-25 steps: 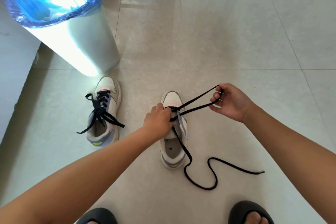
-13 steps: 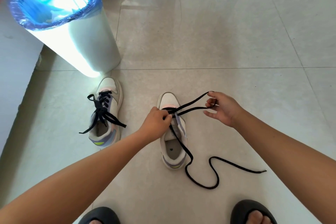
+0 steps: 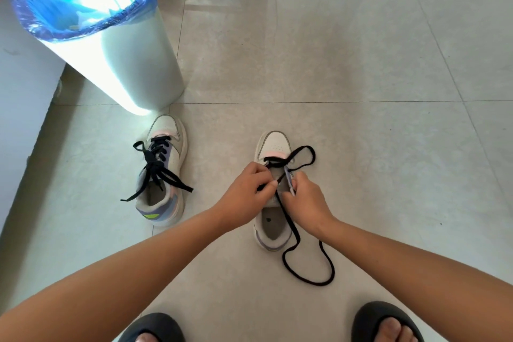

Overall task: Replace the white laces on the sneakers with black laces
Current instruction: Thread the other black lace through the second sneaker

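Your right hand (image 3: 304,197) has come in from out at the side and now sits over the tongue of the right-hand sneaker (image 3: 273,191), close beside your left hand (image 3: 248,189); the long loop it was stretching has slackened into a small one past the toe. Your right fingers are curled around a strand of the black lace (image 3: 302,151) near the eyelets, though the exact pinch point is hidden under the knuckles. Your left fingers are curled too, thumb and forefinger pressed to the lace at the sneaker's left eyelet row; the tips blur against the dark strand, so which hole they work is hard to make out. From your hands the lace runs back along the shoe's opening and curls in a loose loop on the tiled floor (image 3: 361,64) behind the heel, its free end hidden behind your right forearm. To the left, well apart, the other sneaker (image 3: 163,175) stands already threaded in black, ends untied. Beyond it stands a white bin (image 3: 133,64) with a blue liner. Your black slippers (image 3: 385,322) are cut off at the bottom edge.
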`<action>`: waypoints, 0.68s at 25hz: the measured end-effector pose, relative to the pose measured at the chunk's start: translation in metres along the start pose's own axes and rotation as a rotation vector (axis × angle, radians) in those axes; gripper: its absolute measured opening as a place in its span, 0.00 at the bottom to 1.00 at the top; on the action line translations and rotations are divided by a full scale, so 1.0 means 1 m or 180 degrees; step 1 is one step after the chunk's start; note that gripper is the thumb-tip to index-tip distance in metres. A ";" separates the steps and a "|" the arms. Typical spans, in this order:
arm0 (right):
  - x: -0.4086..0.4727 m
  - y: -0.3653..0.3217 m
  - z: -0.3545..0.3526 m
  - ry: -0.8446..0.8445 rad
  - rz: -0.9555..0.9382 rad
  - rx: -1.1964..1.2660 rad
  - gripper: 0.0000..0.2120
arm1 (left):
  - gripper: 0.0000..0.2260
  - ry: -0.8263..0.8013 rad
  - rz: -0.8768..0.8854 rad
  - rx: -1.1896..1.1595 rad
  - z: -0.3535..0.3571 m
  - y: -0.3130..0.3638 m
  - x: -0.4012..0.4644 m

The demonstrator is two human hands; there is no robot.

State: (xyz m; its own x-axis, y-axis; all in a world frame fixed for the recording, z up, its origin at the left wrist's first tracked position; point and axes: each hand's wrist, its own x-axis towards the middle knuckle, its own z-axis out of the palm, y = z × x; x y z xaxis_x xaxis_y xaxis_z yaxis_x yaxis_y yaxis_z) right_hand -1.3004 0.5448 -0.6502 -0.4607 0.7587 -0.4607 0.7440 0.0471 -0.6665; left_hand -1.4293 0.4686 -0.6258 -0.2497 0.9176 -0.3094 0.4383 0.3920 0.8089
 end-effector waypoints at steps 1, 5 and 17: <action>0.001 0.002 0.000 0.0000 -0.0011 -0.0066 0.13 | 0.09 -0.0027 0.0129 -0.0045 -0.004 0.001 -0.009; 0.005 0.012 -0.009 -0.0070 0.0199 -0.0134 0.12 | 0.13 -0.0423 0.0358 0.0222 -0.030 -0.015 -0.057; 0.055 0.000 -0.061 -0.0849 -0.0442 -0.0809 0.24 | 0.17 -0.1515 -0.0403 0.3210 -0.034 -0.035 -0.049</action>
State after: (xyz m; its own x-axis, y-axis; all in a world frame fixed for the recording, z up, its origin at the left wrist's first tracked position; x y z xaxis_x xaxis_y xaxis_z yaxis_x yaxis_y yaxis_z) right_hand -1.2962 0.6260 -0.6394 -0.6501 0.5398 -0.5348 0.7465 0.3222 -0.5822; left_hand -1.4619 0.4075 -0.6213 -0.0814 0.7146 -0.6948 0.9857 0.1608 0.0499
